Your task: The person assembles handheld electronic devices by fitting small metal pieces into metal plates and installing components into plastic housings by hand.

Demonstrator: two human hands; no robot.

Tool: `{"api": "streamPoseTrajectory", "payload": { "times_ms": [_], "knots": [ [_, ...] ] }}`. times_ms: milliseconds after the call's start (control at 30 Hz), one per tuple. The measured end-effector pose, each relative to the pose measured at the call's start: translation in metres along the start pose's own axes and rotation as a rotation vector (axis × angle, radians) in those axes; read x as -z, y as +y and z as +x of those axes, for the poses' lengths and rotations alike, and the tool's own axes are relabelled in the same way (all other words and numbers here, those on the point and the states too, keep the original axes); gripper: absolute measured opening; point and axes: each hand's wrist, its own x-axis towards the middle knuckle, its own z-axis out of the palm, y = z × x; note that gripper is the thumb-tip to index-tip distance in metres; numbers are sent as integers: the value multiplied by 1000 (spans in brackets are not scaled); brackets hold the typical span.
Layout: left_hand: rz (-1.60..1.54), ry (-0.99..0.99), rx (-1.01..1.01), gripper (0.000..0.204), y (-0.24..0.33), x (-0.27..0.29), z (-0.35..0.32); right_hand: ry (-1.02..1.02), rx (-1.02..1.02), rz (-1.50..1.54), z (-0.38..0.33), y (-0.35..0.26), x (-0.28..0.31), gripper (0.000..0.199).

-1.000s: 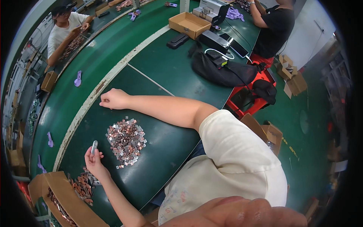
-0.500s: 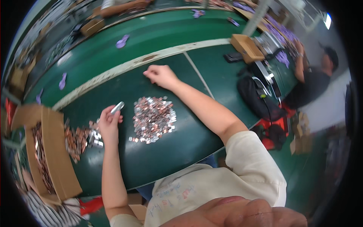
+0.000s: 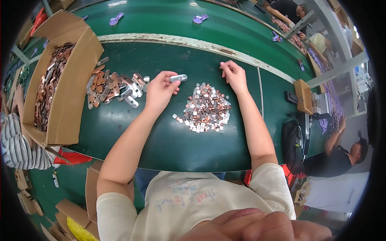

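Between the thumb and fingers of my left hand (image 3: 161, 90) is a silver oblong metal plate (image 3: 178, 78) with rounded ends, held above the green table. My right hand (image 3: 234, 77) hovers near the table's far edge with its fingers curled together; whether anything small is in them I cannot make out. Between and just nearer than my hands lies a heap of small square metal pieces (image 3: 207, 107), silver and copper coloured. Left of my left hand, copper and silver oblong plates (image 3: 114, 85) lie loosely spread, some with a hole.
At the left stands an open cardboard box (image 3: 72, 116) filled with similar plates. Beyond the table's pale rail (image 3: 169, 39) runs a green surface with purple parts (image 3: 116, 19). A black bag (image 3: 292, 140) and small carton (image 3: 302, 96) are on the right. Other people work around.
The whole view has swung, so the table and heaps appear shifted and turned. My left hand still grips the plate, which looks more level. My right hand stays curled.
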Motion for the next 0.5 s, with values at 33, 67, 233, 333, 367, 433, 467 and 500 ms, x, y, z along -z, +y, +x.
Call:
{"api": "streamPoseTrajectory", "payload": {
  "times_ms": [33, 67, 233, 333, 367, 433, 467, 500],
  "knots": [
    [-5, -2, 4, 23, 0, 0, 0, -7, 1, 2, 0, -1, 1, 23],
    [-10, -6, 8, 23, 1, -1, 0, -7, -1, -4, 0, -2, 1, 24],
    [-29, -1, -15, 22, -3, -3, 1, 4, -22, -8, -1, -1, 4, 24],
    [-25, 2, -18, 22, -4, -2, 1, -8, 2, 8, 1, 4, 2, 24],
    [-19, 9, -15, 22, -4, -2, 1, -16, 20, 15, 3, 7, 1, 24],
    [-15, 14, -17, 21, -2, 0, 1, -7, 33, 0, 3, 6, 0, 23],
    [-17, 7, -20, 21, -1, -1, 0, -9, 15, -18, 1, 0, 1, 23],
    [-16, 9, -17, 21, 0, -2, -1, -3, 16, -20, 0, 0, 2, 23]
  ]
}}
